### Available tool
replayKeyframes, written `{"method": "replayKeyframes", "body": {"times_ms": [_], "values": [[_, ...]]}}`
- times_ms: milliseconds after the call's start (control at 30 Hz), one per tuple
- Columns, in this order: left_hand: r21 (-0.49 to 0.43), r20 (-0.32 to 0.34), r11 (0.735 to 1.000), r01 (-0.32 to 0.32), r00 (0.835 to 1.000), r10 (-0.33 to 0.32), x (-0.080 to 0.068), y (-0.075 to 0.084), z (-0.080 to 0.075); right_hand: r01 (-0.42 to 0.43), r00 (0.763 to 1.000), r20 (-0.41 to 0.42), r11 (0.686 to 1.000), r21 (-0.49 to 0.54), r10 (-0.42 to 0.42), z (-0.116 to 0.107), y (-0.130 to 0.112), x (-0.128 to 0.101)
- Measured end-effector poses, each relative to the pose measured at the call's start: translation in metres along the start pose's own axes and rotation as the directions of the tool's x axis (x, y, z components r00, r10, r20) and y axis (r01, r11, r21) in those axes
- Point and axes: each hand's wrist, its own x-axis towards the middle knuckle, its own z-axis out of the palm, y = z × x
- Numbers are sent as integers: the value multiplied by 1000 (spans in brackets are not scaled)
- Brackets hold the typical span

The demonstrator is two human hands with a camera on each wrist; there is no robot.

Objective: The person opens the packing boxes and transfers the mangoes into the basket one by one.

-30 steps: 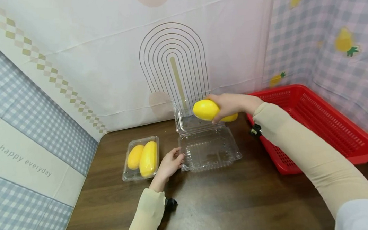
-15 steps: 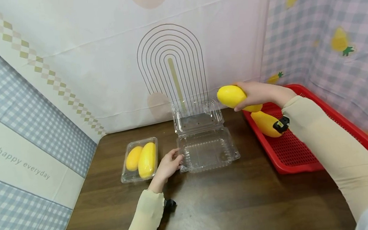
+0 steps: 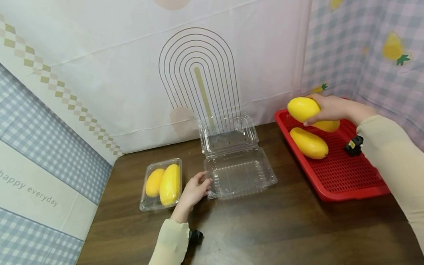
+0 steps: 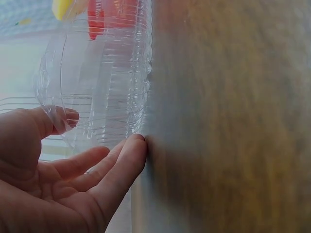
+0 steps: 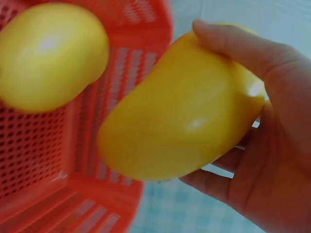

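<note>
Over the back of the red basket, my right hand grips a long yellow mango. In the right wrist view, the thumb lies over the mango's upper end and the fingers pass behind it. A second yellow mango lies inside the basket by its left wall. My left hand holds the left edge of a clear plastic clamshell container, thumb at the rim and fingers low at its side. The clamshell's lid stands raised at the back, and no fruit lies in its base.
A clear lidded box with two yellow mangoes stands left of my left hand on the brown wooden table. A patterned cloth hangs behind the table, and a checked one covers the right side.
My right hand has carried the mango rightward from above the clamshell to over the red basket. The mango lying in the basket has come into view. My left hand stays at the clamshell's edge.
</note>
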Motion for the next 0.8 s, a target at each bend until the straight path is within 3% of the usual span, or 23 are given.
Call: {"method": "replayKeyframes", "body": {"times_ms": [133,333,600,800], "values": [[-4,6,1000,11,1000,-10,-8,11,-1,-45,999,6,999,-9,45,6,18,-5],[4,11,1000,8,1000,-8,-7,9,-3,-57,998,30,998,23,57,14,34,-10],[8,-23,1000,19,1000,-19,18,-33,-2,-92,992,88,995,26,89,28,56,-9],[12,-37,1000,22,999,-21,19,-37,-2,-86,991,104,995,49,81,37,64,-7]]}}
